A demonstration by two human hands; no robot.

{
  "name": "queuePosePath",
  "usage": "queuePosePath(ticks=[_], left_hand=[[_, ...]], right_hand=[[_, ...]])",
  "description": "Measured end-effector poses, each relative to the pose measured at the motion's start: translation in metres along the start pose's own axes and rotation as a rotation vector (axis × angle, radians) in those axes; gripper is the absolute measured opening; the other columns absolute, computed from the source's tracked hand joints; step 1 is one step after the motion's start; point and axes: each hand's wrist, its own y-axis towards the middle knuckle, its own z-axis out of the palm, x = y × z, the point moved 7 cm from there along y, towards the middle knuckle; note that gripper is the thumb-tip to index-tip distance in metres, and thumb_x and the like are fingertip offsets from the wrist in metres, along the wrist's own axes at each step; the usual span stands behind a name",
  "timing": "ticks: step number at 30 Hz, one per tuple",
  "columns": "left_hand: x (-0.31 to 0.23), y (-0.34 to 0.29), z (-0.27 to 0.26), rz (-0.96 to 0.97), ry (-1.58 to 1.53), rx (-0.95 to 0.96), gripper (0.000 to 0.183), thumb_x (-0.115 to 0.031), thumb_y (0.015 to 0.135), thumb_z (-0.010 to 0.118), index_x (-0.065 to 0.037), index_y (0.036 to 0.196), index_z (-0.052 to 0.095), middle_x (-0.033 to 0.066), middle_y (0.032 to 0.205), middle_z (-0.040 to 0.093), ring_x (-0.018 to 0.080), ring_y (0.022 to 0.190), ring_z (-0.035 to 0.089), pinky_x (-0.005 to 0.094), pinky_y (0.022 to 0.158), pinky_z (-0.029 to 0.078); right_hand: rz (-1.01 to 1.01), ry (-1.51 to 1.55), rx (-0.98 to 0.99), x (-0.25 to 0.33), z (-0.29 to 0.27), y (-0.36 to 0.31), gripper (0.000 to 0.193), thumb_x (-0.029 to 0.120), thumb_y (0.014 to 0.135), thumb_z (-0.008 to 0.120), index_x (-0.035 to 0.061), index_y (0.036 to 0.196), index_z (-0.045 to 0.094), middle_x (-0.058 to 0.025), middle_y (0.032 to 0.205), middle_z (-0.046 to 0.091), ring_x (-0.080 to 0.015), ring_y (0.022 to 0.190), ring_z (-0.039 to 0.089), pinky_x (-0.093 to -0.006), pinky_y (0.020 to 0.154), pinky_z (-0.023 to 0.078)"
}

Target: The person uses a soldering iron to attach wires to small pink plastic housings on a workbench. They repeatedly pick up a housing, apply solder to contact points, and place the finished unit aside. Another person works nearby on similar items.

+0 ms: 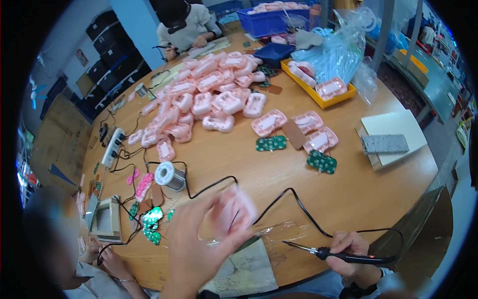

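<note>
Shells of pale-pink moulded plastic (201, 103) lie in a heap too tangled to count; to its right you have three open pink shells (321, 139) near two green rectangular circuit boards (322, 162), and two spools of silvery solder wire (175, 180) stand on the brown wooden table (343, 199). A shallow yellow plastic tray (326, 103) holds two pink shells, with light-blue strips in a clear bag (341, 57) behind them; a deep blue plastic bin (251, 25) is topped with pink pieces. Your left hand (188, 244) curls around one blurred pink shell (240, 209), pinched between thumb and fingers and raised above the table. Your right hand (351, 251) wraps the black handle of one slim soldering iron (373, 259), its metal tip pointing left, apart from the held shell.
</note>
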Motion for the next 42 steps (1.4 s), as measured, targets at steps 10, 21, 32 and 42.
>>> queuePosePath(ticks=[10, 21, 32, 42], left_hand=[[0.098, 0.17, 0.087, -0.04, 0.327, -0.196, 0.028, -0.022, 0.076, 0.073, -0.009, 0.102, 0.07, 0.0154, 0.111, 0.058, 0.0342, 0.102, 0.054, 0.0456, 0.084, 0.044], [0.126, 0.198, 0.084, -0.164, -0.406, -0.028, 0.024, -0.017, 0.087, 0.063, -0.005, 0.107, 0.068, 0.007, 0.09, 0.068, 0.0166, 0.08, 0.063, 0.0308, 0.073, 0.048], [0.061, 0.021, 0.011, -0.39, -0.759, 0.484, 0.027, -0.008, 0.089, 0.064, 0.005, 0.112, 0.065, 0.0072, 0.098, 0.071, 0.0092, 0.084, 0.065, 0.0229, 0.075, 0.051], [0.069, -0.128, 0.056, -0.931, -0.96, 0.297, 0.04, -0.005, 0.09, 0.058, 0.005, 0.127, 0.048, 0.0126, 0.105, 0.062, 0.0168, 0.087, 0.065, 0.028, 0.07, 0.056]], right_hand=[[0.102, -0.078, 0.008, -0.007, -0.003, 0.001, 0.027, 0.001, 0.072, 0.073, 0.0053, 0.085, 0.049, -0.0093, 0.068, 0.054, -0.0131, 0.058, 0.048, -0.0271, 0.053, 0.037], [0.072, -0.055, 0.016, -0.005, -0.002, 0.006, 0.028, 0.005, 0.074, 0.074, 0.0048, 0.084, 0.048, -0.0092, 0.068, 0.054, -0.0132, 0.057, 0.048, -0.0278, 0.053, 0.038], [0.008, 0.001, 0.041, 0.009, 0.004, -0.001, 0.025, 0.001, 0.074, 0.069, 0.0042, 0.088, 0.049, -0.0093, 0.073, 0.054, -0.0117, 0.06, 0.046, -0.0258, 0.055, 0.036], [-0.032, -0.121, 0.064, 0.018, 0.013, -0.007, 0.024, 0.005, 0.074, 0.069, 0.004, 0.086, 0.048, -0.0074, 0.067, 0.051, -0.011, 0.058, 0.043, -0.0256, 0.054, 0.034]])
